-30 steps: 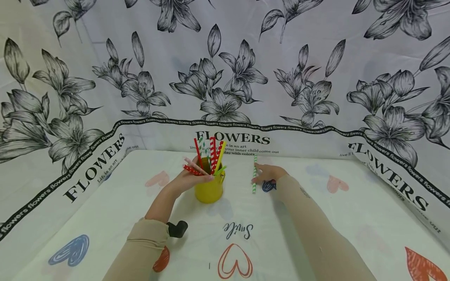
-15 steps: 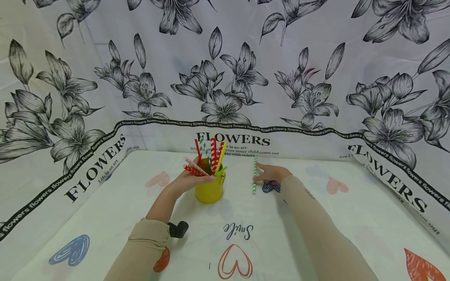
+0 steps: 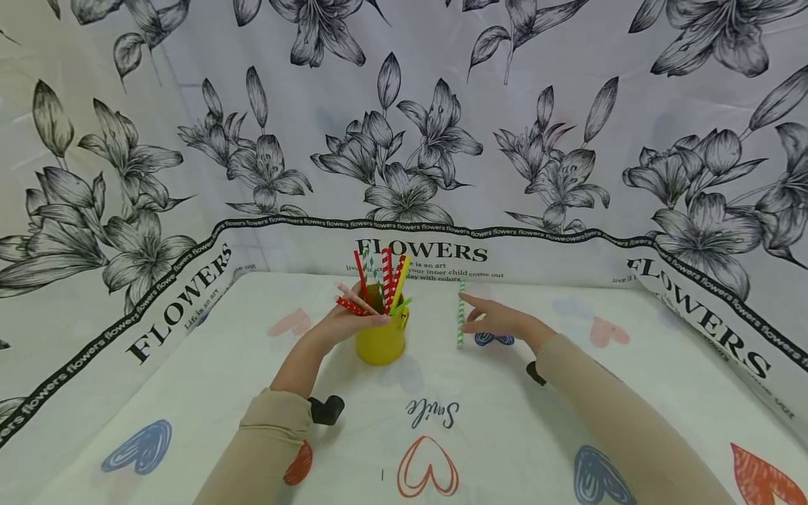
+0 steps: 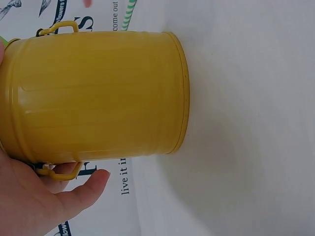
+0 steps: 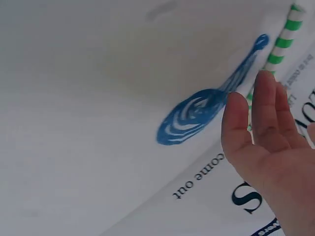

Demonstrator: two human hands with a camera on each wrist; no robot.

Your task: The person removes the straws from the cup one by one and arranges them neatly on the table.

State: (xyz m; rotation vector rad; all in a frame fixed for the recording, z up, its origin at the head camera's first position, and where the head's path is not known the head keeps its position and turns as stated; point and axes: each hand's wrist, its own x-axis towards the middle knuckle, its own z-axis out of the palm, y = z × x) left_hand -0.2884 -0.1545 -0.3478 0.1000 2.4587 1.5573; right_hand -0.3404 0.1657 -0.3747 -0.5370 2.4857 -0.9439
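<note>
A yellow metal bucket [image 3: 381, 347] stands upright on the table, full of paper straws [image 3: 386, 277] in red, pink, green and yellow, some striped or dotted. At its left, my left hand [image 3: 337, 326] grips the rim; in the left wrist view the bucket's wall [image 4: 103, 93] shows, with fingers by a side handle [image 4: 61, 172]. A green-and-white striped straw [image 3: 460, 338] lies alone on the table, right of the bucket. Beside it is my right hand [image 3: 501, 320], fingers loosely extended; in the right wrist view the fingertips overlap the striped straw [image 5: 283, 44], and nothing is held.
A white cloth with printed hearts [image 3: 428, 466] and a "Smile" lettering [image 3: 432, 414] covers the table. Behind rises a flower-printed curtain [image 3: 423, 154]. Black devices [image 3: 327, 410] are worn on both wrists.
My right hand has loosened from the green-and-white straw and drawn slightly right, its fingers spreading. The straw stays on the table. My left hand keeps its hold on the bucket.
</note>
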